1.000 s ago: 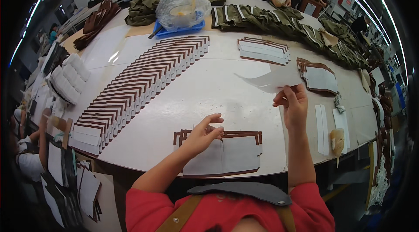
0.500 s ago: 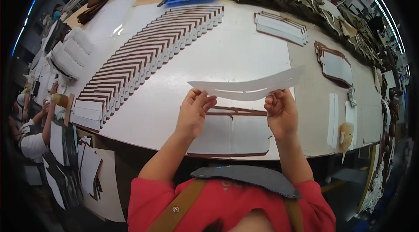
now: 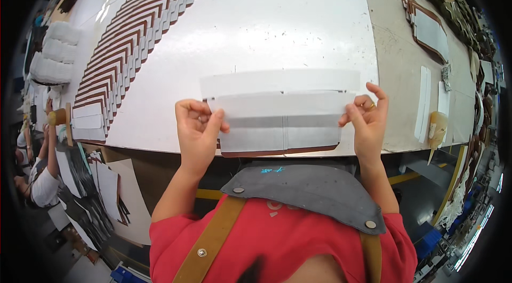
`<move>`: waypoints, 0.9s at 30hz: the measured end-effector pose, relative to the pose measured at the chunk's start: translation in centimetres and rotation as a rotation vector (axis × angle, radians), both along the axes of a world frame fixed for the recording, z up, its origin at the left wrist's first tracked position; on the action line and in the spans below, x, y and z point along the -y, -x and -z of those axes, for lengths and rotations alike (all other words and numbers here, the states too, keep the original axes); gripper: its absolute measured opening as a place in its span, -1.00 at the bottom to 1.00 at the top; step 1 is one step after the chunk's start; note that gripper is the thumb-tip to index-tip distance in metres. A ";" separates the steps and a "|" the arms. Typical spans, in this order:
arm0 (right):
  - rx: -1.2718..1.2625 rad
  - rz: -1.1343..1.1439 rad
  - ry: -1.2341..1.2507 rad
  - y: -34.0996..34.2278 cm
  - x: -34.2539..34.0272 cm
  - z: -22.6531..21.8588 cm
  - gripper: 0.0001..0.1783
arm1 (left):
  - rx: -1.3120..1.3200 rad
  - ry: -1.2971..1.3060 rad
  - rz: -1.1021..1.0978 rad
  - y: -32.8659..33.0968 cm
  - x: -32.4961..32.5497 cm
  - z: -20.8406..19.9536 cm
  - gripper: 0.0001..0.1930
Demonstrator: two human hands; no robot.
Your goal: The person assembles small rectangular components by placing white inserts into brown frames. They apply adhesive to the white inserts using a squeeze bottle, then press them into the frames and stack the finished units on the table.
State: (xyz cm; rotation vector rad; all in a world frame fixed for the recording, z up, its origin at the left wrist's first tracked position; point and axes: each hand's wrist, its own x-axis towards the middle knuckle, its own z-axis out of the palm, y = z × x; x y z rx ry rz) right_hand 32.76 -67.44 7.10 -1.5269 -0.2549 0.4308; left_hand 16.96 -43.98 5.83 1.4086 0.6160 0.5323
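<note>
A thin white sheet with long slits [image 3: 277, 80] spans the space between my hands, spread above a grey-white panel with brown edges [image 3: 256, 139] at the table's front edge. My left hand [image 3: 196, 128] pinches the sheet's left end between thumb and fingers. At its right end, my right hand [image 3: 367, 123] grips it with the thumb and bent fingers, the index finger raised. The sheet covers the panel's far part. Whether the two touch cannot be made out.
A long overlapping row of brown-edged panels [image 3: 130, 38] runs across the table's left. Smaller stacks [image 3: 426, 30] lie at the right, near white strips [image 3: 422, 104] and a pointed glue bottle [image 3: 437, 128]. Another person's arm [image 3: 52, 150] shows at far left.
The sheet has gone from raised and curved to spread lower over the panel. My hands have moved farther apart. The view has tilted down toward the table's front.
</note>
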 end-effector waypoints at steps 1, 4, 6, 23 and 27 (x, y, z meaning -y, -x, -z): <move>0.023 -0.024 0.052 0.5 0.6 0.7 -0.48 | -0.092 -0.036 0.043 0.8 0.3 0.3 -0.75; 0.048 -0.088 0.149 1.4 1.7 2.2 -0.52 | -0.295 -0.202 0.153 3.1 1.0 1.5 -0.81; 0.055 -0.142 0.202 1.7 2.2 3.0 -0.59 | -0.317 -0.342 0.206 3.2 1.1 1.6 -0.81; 0.250 -0.191 0.485 1.2 1.6 2.9 -0.65 | -0.452 -0.484 0.248 1.4 0.6 1.1 -0.71; 0.262 -0.195 0.513 1.2 1.6 2.9 -0.65 | -0.446 -0.515 0.261 1.4 0.6 1.1 -0.71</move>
